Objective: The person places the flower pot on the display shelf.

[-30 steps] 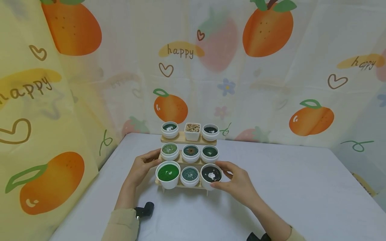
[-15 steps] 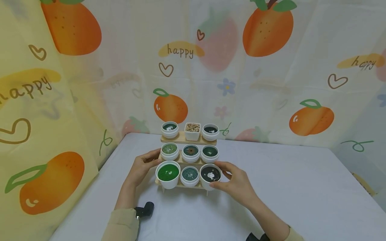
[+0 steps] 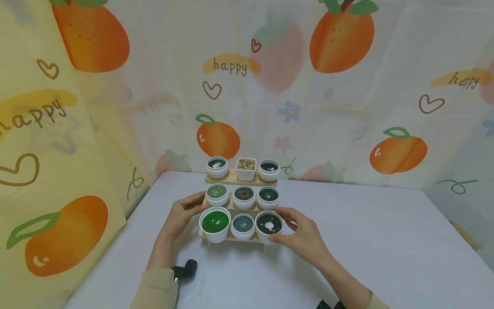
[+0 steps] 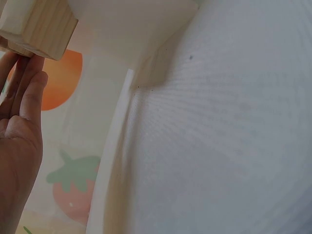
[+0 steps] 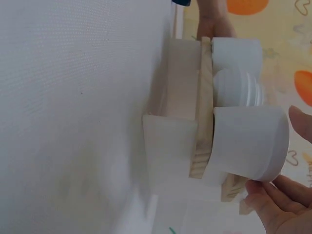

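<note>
A three-tier wooden stand [image 3: 232, 177] holds several small white pots, three across each tier. My right hand [image 3: 305, 234] pinches the front right pot [image 3: 263, 237] between thumb and fingers; its contents are dark with a white patch. In the right wrist view that pot [image 5: 248, 141] sits on the front plank [image 5: 206, 102], with the right hand [image 5: 280, 207] at its rim. My left hand [image 3: 180, 218] reaches along the stand's left side. In the left wrist view its fingers [image 4: 34, 92] extend straight, tips right at a wooden plank [image 4: 51, 31].
A bright green pot [image 3: 216, 223] and a teal pot [image 3: 243, 225] share the front tier. A square pot of tan grains [image 3: 246, 165] stands on top. White cloth covers the table [image 3: 366, 240]; a fruit-printed curtain [image 3: 347, 116] hangs behind and left.
The right hand and the front right pot have shifted very slightly left. The left hand and the stand have stayed in place.
</note>
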A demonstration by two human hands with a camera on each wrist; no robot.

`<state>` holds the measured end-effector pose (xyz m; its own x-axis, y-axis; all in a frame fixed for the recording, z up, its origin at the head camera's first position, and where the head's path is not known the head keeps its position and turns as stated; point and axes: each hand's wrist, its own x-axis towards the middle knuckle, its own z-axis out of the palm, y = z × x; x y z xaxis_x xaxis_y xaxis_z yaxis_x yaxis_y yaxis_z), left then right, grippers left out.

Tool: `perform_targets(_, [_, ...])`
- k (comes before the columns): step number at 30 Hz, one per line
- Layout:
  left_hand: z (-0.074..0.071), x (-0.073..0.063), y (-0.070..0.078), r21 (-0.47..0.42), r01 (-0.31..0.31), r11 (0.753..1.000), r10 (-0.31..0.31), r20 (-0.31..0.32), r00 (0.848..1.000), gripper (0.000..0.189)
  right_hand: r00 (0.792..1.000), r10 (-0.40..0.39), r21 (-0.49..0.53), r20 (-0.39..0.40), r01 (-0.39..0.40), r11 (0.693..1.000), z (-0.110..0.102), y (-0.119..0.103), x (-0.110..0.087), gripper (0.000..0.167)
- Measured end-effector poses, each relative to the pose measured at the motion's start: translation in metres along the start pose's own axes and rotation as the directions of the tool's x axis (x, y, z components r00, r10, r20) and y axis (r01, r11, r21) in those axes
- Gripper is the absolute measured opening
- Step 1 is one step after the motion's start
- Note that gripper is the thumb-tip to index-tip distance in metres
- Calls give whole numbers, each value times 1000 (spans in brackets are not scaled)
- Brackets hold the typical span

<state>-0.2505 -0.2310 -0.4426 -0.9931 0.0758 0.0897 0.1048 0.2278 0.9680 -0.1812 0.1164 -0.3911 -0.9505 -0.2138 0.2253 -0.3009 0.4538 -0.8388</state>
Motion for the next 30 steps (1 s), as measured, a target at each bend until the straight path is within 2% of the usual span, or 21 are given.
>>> perform_targets(5, [-1, 0, 0, 8, 6, 1000, -6, -7, 1000, 54, 1000, 0, -17, -9, -1, 1000, -4, 2, -1, 67])
perform_targets(13, [0, 3, -2, -9, -4, 1000, 3, -2, 1000, 55, 998, 62, -61, -32, -64, 996, -15, 7, -3, 67])
perform_targets(18, [0, 5, -3, -4, -8, 1000, 8, 3, 1000, 55, 995, 83, -124, -61, -90, 988, -26, 14, -3, 64])
perform_targets(25, [-8, 2, 0, 28, -19, 999, 18, 15, 1000, 56, 993, 109, -309, -45, -118, 944, -40, 32, 2, 70])
perform_targets(30, [-21, -4, 2, 73, -56, 996, 54, 30, 998, 51, 993, 116, -382, -33, -120, 916, -53, 49, 2, 71])
